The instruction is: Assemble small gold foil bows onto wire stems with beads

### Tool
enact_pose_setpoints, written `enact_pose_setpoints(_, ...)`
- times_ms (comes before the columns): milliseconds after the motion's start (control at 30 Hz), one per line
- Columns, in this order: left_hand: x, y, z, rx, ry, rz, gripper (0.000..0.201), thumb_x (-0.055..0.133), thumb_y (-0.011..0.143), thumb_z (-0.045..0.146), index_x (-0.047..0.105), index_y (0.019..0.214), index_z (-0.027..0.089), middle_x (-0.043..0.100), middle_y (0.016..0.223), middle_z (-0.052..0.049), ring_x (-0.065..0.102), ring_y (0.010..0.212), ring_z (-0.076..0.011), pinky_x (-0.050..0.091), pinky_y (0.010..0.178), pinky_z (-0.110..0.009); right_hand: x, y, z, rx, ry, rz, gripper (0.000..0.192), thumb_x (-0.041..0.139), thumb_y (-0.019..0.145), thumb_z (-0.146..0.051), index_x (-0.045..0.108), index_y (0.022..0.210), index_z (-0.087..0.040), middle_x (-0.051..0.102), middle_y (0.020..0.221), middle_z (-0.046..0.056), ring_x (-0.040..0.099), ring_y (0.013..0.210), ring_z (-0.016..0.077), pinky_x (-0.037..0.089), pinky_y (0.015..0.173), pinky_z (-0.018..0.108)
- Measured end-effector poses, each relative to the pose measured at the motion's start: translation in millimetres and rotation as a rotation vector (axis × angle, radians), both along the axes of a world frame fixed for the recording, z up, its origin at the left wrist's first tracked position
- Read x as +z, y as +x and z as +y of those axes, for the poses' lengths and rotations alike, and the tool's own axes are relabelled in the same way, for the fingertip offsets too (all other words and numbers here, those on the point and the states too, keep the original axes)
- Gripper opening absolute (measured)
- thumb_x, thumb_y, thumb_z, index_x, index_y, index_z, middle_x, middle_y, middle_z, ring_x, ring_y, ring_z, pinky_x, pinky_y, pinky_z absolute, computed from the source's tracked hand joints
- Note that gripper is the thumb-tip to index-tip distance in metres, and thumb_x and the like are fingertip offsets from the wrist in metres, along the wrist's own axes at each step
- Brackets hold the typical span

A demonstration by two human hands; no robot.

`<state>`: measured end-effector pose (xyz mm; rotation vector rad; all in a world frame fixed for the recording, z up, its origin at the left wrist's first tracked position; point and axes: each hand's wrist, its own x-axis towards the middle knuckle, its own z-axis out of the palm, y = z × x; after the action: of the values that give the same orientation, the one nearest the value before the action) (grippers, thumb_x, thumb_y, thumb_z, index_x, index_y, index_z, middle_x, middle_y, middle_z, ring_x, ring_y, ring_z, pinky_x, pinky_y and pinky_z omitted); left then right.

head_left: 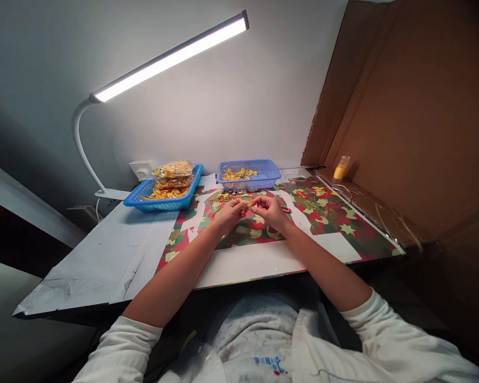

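Observation:
My left hand (232,213) and my right hand (270,211) meet above the middle of the table, fingers pinched close together. Between their fingertips is a small yellow piece (249,204), too small to make out fully; both hands appear to grip it. Just behind the hands lie several thin yellow strips (223,197) and small dark bits. A pink-handled tool (286,209), partly hidden, rests beside my right hand.
A blue basket (159,205) at the left holds yellow bow-like pieces and a filled clear bag (173,170). Behind my hands, another blue basket (269,182) holds similar pieces. Yellow strands (317,205) lie at right, near a yellow-filled bottle (340,169). A lit lamp (171,58) hangs above.

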<state>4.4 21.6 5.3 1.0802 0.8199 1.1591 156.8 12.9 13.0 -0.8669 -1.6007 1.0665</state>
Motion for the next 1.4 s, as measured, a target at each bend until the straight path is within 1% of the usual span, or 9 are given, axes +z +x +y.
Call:
enact_pose_setpoints(267,-4.1,0,0,0.017,0.064,0.089,0.027,0.073,0.059,0.031,0.050,0.060,0.017,0.048,0.054,0.006,0.041,0.051,-0.0062,0.032,0.052,-0.021,0.5,-7,-9,-0.061,0.034,0.046,0.027,0.061,0.071,-0.044,0.051,0.065,-0.019,0.045,0.059,-0.004,0.037,0.053,0.0090,0.030,0.050,0.025)
enact_pose_setpoints(467,-9.4,0,1,-0.003,0.092,0.151,0.029,0.073,0.061,0.034,0.049,0.060,0.018,0.048,0.054,0.006,0.041,0.051,-0.0065,0.033,0.053,-0.021,-7.1,-9,-1,-0.089,0.026,0.058,0.037,0.062,0.070,-0.052,0.048,0.059,-0.019,0.040,0.055,-0.005,0.035,0.052,0.0089,0.030,0.051,0.025)
enact_pose_setpoints(567,-6.5,1,-2,-0.008,0.083,0.148,0.030,0.073,0.060,0.036,0.049,0.058,0.018,0.048,0.053,0.005,0.041,0.051,-0.0069,0.033,0.053,-0.022,-10.0,-8,4,-0.083,0.020,0.059,0.046,0.060,0.070,-0.061,0.045,0.057,-0.020,0.036,0.054,-0.005,0.032,0.052,0.0089,0.028,0.051,0.025)
enact_pose_setpoints(700,-0.3,3,-5,0.008,0.027,0.096,0.026,0.072,0.061,0.032,0.051,0.058,0.018,0.048,0.053,0.004,0.041,0.050,-0.0072,0.033,0.053,-0.023,-8.2,-2,7,-0.063,-0.022,0.063,0.054,0.049,0.074,-0.071,0.039,0.057,-0.021,0.030,0.053,-0.005,0.026,0.050,0.0096,0.023,0.049,0.026)
enact_pose_setpoints(767,1.4,3,-6,0.014,0.001,0.072,0.023,0.072,0.061,0.031,0.052,0.060,0.018,0.049,0.054,0.004,0.041,0.050,-0.0073,0.033,0.052,-0.023,-5.5,1,6,-0.063,-0.036,0.050,0.051,0.048,0.075,-0.069,0.043,0.060,-0.021,0.029,0.052,-0.005,0.025,0.050,0.0099,0.023,0.049,0.026)
enact_pose_setpoints(900,1.2,3,-5,0.011,-0.008,0.043,0.023,0.072,0.060,0.030,0.052,0.061,0.017,0.048,0.055,0.004,0.041,0.050,-0.0065,0.034,0.053,-0.022,-2.2,2,2,-0.045,-0.007,0.035,0.034,0.057,0.071,-0.053,0.054,0.069,-0.020,0.041,0.058,-0.003,0.033,0.054,0.0104,0.028,0.051,0.025)
enact_pose_setpoints(1033,-2.7,1,-2,0.011,0.026,0.073,0.024,0.072,0.060,0.031,0.052,0.060,0.017,0.048,0.053,0.005,0.040,0.050,-0.0067,0.032,0.053,-0.021,-2.0,-1,-1,-0.053,-0.008,0.023,0.025,0.063,0.064,-0.042,0.056,0.071,-0.019,0.043,0.057,-0.005,0.033,0.052,0.0094,0.028,0.050,0.024)
enact_pose_setpoints(1233,-9.4,-1,1,0.042,0.145,0.175,0.025,0.071,0.063,0.030,0.050,0.058,0.017,0.047,0.053,0.006,0.039,0.051,-0.0064,0.030,0.053,-0.020,-1.5,-4,-6,-0.086,0.039,-0.028,0.026,0.061,0.071,-0.044,0.054,0.066,-0.018,0.045,0.057,-0.004,0.034,0.051,0.0090,0.027,0.049,0.024)
enact_pose_setpoints(1400,-8.0,0,-2,0.045,0.155,0.204,0.032,0.074,0.061,0.038,0.050,0.059,0.017,0.046,0.054,0.006,0.036,0.050,-0.0062,0.027,0.050,-0.021,-5.5,-3,-4,-0.125,0.089,-0.099,0.030,0.059,0.075,-0.044,0.050,0.063,-0.019,0.043,0.056,-0.004,0.035,0.051,0.0094,0.028,0.049,0.024)
